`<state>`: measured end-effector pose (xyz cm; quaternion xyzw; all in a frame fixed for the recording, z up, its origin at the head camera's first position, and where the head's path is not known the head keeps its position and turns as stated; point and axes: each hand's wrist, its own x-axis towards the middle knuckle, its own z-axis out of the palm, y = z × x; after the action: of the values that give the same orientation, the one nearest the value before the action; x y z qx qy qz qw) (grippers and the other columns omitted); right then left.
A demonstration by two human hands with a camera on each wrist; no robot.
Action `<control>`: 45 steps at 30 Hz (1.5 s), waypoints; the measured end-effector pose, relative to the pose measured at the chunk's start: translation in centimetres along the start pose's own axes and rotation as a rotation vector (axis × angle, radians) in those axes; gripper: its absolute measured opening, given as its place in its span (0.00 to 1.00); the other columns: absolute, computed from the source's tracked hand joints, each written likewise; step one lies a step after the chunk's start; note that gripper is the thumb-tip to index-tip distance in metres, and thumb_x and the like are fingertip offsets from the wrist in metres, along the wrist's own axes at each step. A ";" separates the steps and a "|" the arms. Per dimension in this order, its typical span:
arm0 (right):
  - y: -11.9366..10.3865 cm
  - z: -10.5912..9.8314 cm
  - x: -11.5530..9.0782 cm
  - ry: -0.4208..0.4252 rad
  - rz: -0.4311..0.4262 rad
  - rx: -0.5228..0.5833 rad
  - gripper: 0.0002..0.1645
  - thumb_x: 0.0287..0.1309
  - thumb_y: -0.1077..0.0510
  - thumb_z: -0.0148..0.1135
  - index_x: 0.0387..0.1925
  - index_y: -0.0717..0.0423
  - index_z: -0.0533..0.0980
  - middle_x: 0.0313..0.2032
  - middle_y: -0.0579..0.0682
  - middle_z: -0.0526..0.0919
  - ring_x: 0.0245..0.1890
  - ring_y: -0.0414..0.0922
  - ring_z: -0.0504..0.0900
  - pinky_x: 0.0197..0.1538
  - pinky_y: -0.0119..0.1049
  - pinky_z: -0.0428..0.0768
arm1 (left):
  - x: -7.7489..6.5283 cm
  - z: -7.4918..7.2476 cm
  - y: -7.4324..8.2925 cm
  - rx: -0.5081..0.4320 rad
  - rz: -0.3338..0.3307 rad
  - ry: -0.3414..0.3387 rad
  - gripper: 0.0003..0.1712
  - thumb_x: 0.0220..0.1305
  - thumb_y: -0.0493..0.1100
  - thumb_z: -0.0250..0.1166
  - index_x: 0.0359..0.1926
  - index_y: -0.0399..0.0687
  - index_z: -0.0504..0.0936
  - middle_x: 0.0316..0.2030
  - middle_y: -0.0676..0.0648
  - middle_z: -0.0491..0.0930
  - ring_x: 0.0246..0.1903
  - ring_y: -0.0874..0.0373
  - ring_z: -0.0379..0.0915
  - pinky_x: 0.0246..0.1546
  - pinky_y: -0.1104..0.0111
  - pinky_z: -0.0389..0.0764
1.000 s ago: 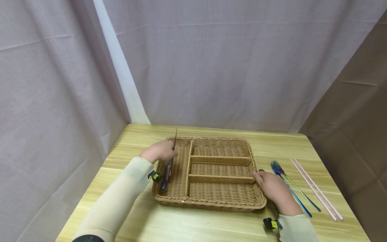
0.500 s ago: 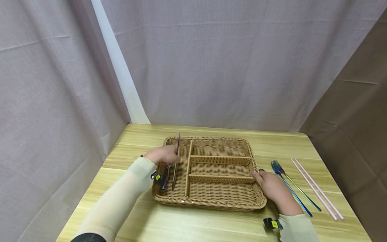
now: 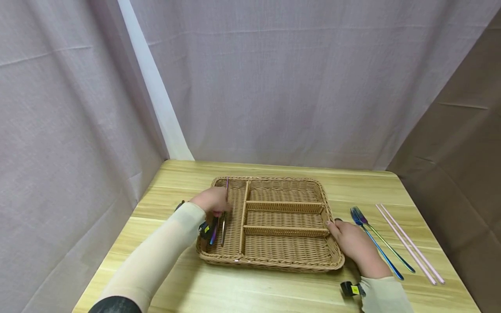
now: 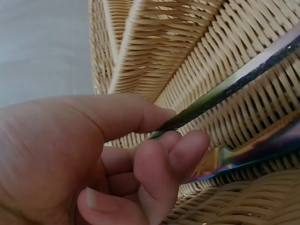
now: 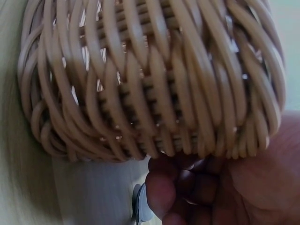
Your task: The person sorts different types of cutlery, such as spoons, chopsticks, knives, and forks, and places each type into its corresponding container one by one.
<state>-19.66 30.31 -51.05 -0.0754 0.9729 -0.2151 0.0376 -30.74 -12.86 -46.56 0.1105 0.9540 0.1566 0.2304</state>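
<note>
A wicker basket (image 3: 274, 263) with divided compartments stands on the wooden table. Inside its long left compartment is my left hand (image 3: 213, 201), pinching a slim iridescent table knife (image 4: 220, 91) between thumb and fingers. The knife stretches lengthwise, low in the compartment, its middle hidden by the hand in the head view. A second iridescent table knife (image 4: 253, 147) lies beside it, nearer the left wall. My right hand (image 3: 354, 243) grips the basket's right rim, thumb on top; in the right wrist view its fingers (image 5: 161, 192) curl under the woven edge.
Two forks (image 3: 377, 243) with iridescent finish lie on the table right of the basket. Farther right are two pink chopsticks (image 3: 411, 245). Three smaller basket compartments lie right of the long divider (image 3: 244, 217). Grey curtains (image 3: 282, 95) hang behind and at the left.
My left hand has shifted slightly right and down with the knife, whose far end has lowered into the compartment and drawn apart from the other knife. The right hand keeps its hold.
</note>
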 end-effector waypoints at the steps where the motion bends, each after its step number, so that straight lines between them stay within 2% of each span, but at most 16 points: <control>1: 0.0 0.0 0.0 0.000 0.000 0.001 0.32 0.89 0.44 0.45 0.59 0.68 0.82 0.53 0.72 0.87 0.53 0.74 0.85 0.54 0.72 0.81 | 0.0 0.1 0.0 0.000 0.002 0.000 0.19 0.73 0.37 0.68 0.21 0.47 0.78 0.13 0.52 0.77 0.14 0.59 0.72 0.21 0.69 0.74; 6: 0.0 0.0 0.0 0.005 -0.001 0.006 0.30 0.89 0.44 0.45 0.55 0.65 0.83 0.51 0.70 0.88 0.52 0.73 0.86 0.52 0.71 0.81 | 0.1 0.2 0.0 0.012 0.009 0.002 0.20 0.73 0.35 0.67 0.21 0.47 0.76 0.12 0.52 0.76 0.13 0.60 0.72 0.20 0.70 0.74; 12: 0.0 0.1 0.0 0.005 -0.002 0.000 0.32 0.89 0.44 0.45 0.62 0.69 0.81 0.55 0.73 0.86 0.54 0.75 0.84 0.55 0.73 0.80 | 0.3 0.5 0.1 0.028 0.000 0.005 0.18 0.70 0.33 0.67 0.21 0.48 0.77 0.12 0.52 0.77 0.12 0.61 0.72 0.18 0.70 0.71; 18: 0.1 0.2 0.0 0.011 0.000 0.003 0.33 0.89 0.44 0.45 0.63 0.69 0.80 0.57 0.73 0.85 0.56 0.75 0.84 0.56 0.73 0.80 | 0.7 0.8 0.2 0.037 -0.033 -0.029 0.20 0.71 0.31 0.66 0.21 0.48 0.76 0.12 0.50 0.77 0.13 0.60 0.73 0.16 0.70 0.69; 29: -0.1 0.0 0.1 0.002 0.022 -0.006 0.35 0.90 0.43 0.43 0.67 0.70 0.78 0.60 0.75 0.83 0.59 0.76 0.82 0.58 0.73 0.79 | 1.0 1.1 0.3 0.036 -0.080 -0.023 0.19 0.70 0.31 0.67 0.22 0.47 0.74 0.16 0.48 0.79 0.13 0.60 0.74 0.15 0.70 0.70; 32: -0.1 0.1 0.0 0.003 0.024 -0.001 0.35 0.90 0.43 0.43 0.68 0.70 0.77 0.60 0.75 0.83 0.59 0.76 0.82 0.59 0.73 0.79 | 0.9 1.1 0.3 0.056 -0.070 -0.018 0.19 0.71 0.33 0.67 0.21 0.46 0.77 0.15 0.49 0.79 0.13 0.60 0.73 0.16 0.70 0.72; 37: -0.1 0.1 0.0 0.001 0.021 0.006 0.34 0.90 0.43 0.44 0.66 0.70 0.79 0.58 0.74 0.84 0.58 0.75 0.83 0.58 0.72 0.79 | 0.7 1.0 0.1 0.080 -0.030 -0.023 0.25 0.74 0.36 0.66 0.16 0.48 0.77 0.11 0.52 0.76 0.12 0.60 0.70 0.18 0.68 0.71; 45: -0.3 -0.1 0.0 0.001 0.022 -0.011 0.35 0.90 0.43 0.44 0.67 0.71 0.78 0.58 0.74 0.84 0.56 0.75 0.84 0.57 0.73 0.80 | -0.1 0.9 0.0 0.017 0.032 0.004 0.25 0.75 0.37 0.64 0.16 0.45 0.79 0.11 0.50 0.76 0.12 0.57 0.70 0.20 0.67 0.72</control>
<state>-19.61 30.07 -50.80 -0.0650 0.9748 -0.2096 0.0391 -30.23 -12.71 -47.26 0.1276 0.9538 0.1523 0.2251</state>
